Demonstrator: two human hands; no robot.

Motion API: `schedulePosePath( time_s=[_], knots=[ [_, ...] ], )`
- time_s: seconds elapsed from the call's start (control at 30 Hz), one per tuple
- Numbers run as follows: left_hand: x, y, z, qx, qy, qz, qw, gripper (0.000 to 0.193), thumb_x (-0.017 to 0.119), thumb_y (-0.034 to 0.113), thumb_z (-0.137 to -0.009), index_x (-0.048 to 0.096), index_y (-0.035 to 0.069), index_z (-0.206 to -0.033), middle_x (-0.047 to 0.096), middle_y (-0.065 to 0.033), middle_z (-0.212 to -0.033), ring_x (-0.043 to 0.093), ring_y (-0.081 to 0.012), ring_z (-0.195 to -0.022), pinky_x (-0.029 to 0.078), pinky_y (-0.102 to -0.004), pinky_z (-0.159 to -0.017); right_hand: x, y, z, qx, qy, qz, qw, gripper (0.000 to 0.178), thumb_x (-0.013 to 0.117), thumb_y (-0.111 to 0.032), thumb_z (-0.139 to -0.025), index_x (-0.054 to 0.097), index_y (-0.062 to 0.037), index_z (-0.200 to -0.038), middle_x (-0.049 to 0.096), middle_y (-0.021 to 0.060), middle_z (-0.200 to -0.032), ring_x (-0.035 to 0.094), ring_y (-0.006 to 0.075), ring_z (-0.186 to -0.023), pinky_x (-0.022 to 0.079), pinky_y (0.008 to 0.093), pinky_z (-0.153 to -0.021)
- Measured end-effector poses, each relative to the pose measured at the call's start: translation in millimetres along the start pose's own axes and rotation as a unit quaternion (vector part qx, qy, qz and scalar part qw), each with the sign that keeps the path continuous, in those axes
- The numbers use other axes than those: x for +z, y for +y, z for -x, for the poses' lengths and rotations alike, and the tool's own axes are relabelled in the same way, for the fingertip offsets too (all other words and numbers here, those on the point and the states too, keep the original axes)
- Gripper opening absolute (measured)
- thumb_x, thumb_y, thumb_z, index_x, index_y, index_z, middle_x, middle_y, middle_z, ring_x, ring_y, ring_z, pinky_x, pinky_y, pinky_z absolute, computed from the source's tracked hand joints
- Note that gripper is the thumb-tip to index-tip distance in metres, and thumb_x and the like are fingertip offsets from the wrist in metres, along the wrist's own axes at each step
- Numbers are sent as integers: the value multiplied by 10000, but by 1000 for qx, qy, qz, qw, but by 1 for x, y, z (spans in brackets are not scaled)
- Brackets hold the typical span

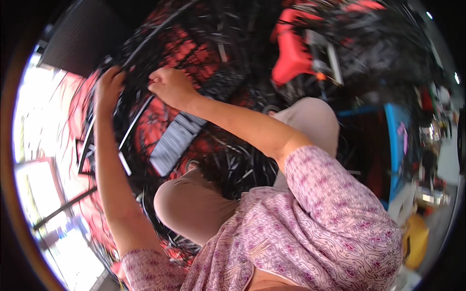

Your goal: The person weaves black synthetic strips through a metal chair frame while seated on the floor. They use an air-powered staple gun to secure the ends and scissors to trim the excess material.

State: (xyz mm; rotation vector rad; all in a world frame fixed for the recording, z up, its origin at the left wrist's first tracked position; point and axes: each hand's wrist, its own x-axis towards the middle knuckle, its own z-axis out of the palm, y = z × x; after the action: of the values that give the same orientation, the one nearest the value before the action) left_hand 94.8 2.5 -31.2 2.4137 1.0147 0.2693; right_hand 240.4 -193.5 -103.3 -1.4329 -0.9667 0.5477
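Observation:
Both my arms reach forward over a heap of thin black strips (194,58) on red ground. My left hand (108,89), slightly blurred, has its fingers curled down among dark strips beside a large black ribbed panel (85,36). To its right, my right hand (172,88) is closed with thumb and fingers pressed together. What either hand grips is too dark and blurred to make out. A grey ribbed piece (177,143), striped with light, lies below my right hand, close to my knee.
A red plastic stool (292,60) stands ahead to the right, with a metal-framed object (325,56) beside it. A blue-edged container (392,145) is right of my knee. Shelved clutter and a yellow object (416,240) line the far right. Bright light enters at left.

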Motion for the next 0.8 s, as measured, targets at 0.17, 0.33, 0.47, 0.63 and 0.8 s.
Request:
schedulePosePath(
  time_s=[0.17, 0.33, 0.47, 0.63, 0.8],
  knots=[
    [24, 34, -1, 57, 100, 87, 989, 224, 554, 176, -923, 629, -23, -992, 579, -74, -802, 542, -146, -648, 475, -293, -584, -180, -11, -56, -57, -69, 248, 965, 396, 749, -263, -749, 714, -15, -1057, 730, 157, -915, 714, 266, -852, 556, 352, -778],
    [26, 40, 11, 27, 109, 60, 992, 250, 573, 210, -913, 639, -7, -1016, 608, -80, -846, 590, -147, -708, 492, -289, -622, -356, 51, -70, -33, 60, 467, 882, 427, 693, -314, -738, 708, -40, -1065, 681, 214, -1073, 665, 366, -1002, 537, 433, -862],
    [21, 48, 5, 63, 83, 10, 995, 299, 581, 267, -904, 639, 3, -1032, 626, -139, -877, 642, -228, -728, 499, -370, -667, -488, 108, -55, 87, 79, 625, 771, 494, 711, -342, -752, 651, 2, -1102, 649, 254, -1126, 633, 404, -1061, 511, 463, -922],
    [14, 49, 18, 86, 93, -65, 990, 285, 586, 240, -893, 632, -10, -1020, 646, -193, -972, 622, -392, -950, 494, -428, -815, -487, 151, -38, 215, 88, 694, 681, 585, 761, -350, -759, 573, 17, -1173, 596, 269, -1223, 592, 437, -1141, 501, 472, -977],
    [17, 48, 19, 74, 105, -55, 990, 277, 583, 230, -892, 620, -18, -1009, 635, -190, -938, 618, -392, -924, 491, -431, -798, -472, 118, -52, 327, 97, 628, 699, 696, 765, -335, -757, 489, 76, -1246, 603, 314, -1223, 604, 413, -1160, 487, 452, -991]
  ],
)
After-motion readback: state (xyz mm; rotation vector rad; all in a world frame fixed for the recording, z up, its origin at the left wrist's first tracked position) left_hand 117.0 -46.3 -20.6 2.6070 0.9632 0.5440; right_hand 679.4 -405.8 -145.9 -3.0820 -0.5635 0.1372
